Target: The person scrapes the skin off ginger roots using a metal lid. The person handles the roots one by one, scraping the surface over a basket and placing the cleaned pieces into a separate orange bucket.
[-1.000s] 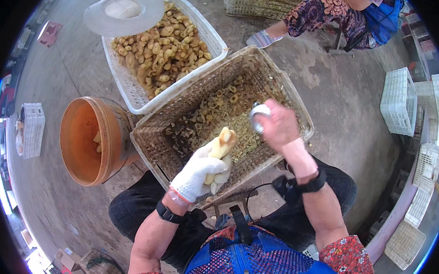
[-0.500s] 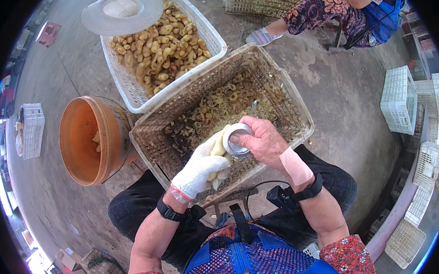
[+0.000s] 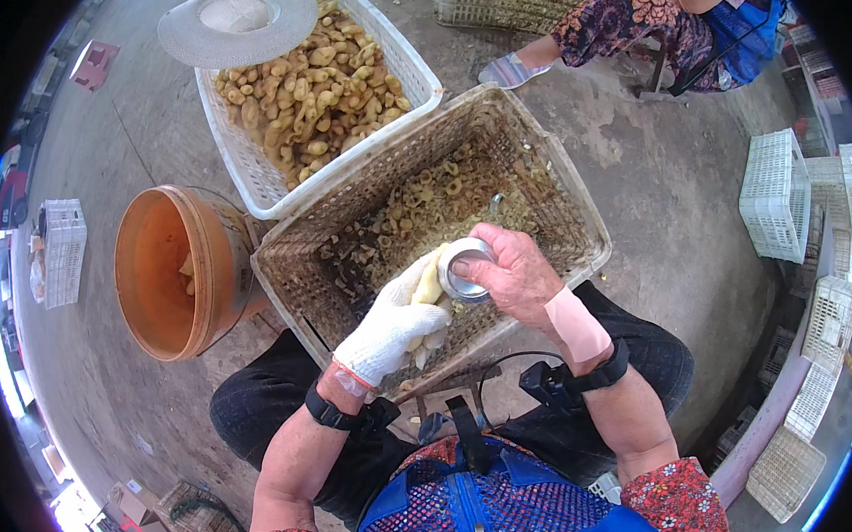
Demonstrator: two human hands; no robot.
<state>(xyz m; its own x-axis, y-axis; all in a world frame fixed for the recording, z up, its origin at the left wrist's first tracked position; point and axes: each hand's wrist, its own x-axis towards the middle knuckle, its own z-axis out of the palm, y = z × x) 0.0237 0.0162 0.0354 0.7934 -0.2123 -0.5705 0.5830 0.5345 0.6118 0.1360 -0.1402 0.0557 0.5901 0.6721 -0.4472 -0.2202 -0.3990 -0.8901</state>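
My left hand (image 3: 392,322), in a white knit glove, is closed round a peeled, pale yellow piece of ginger (image 3: 429,283). My right hand (image 3: 514,275) is bare, with a pinkish patch at the wrist. It grips a round silver metal ring (image 3: 465,269), thumb inside the rim, and the ring's edge touches or nearly touches the ginger. Both hands are over a dirty plastic crate (image 3: 282,258) that stands before my knees, with peelings and scraps (image 3: 439,197) along its bottom. The lower end of the ginger is partly hidden by my gloved fingers.
Beyond, a white crate (image 3: 241,181) holds unpeeled ginger (image 3: 304,115), with a pale brimmed hat (image 3: 192,37) over its corner. An orange bucket (image 3: 203,293) with a few pale pieces stands left. Another person's foot (image 3: 513,71) is at the far side. Crates (image 3: 775,193) line the right.
My hands stay in nearly the same place over the crate. The metal ring has tilted and shifted very slightly against the ginger.
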